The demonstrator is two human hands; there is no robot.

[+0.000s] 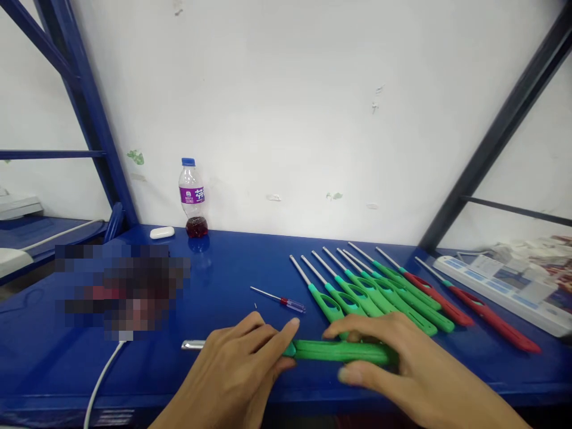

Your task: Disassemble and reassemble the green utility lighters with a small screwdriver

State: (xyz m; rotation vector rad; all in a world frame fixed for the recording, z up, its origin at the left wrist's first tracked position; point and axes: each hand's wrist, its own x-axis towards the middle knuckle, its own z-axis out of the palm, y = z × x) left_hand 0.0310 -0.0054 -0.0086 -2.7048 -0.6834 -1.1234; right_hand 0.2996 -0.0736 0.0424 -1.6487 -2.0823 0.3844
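A green long-necked lighter [322, 350] lies crosswise in front of me, its metal tip pointing left. My left hand [243, 363] is closed around its neck near the teal collar, hiding part of the shaft. Around the rear of the green handle curves my right hand [393, 351], fingers on the far side and thumb on the near side. Just beyond my hands lies a small screwdriver [290, 304] with a clear purplish handle. A fanned row of several green lighters [384, 295] lies behind my right hand, with two red lighters [491, 316] at its right end.
On the blue table [232, 262], a bottle [193, 199] with some dark drink stands near the wall, beside a white case [161, 233]. A blurred patch [129, 289] with a white cable [102, 381] is at left. A white power strip [504, 292] lies at right.
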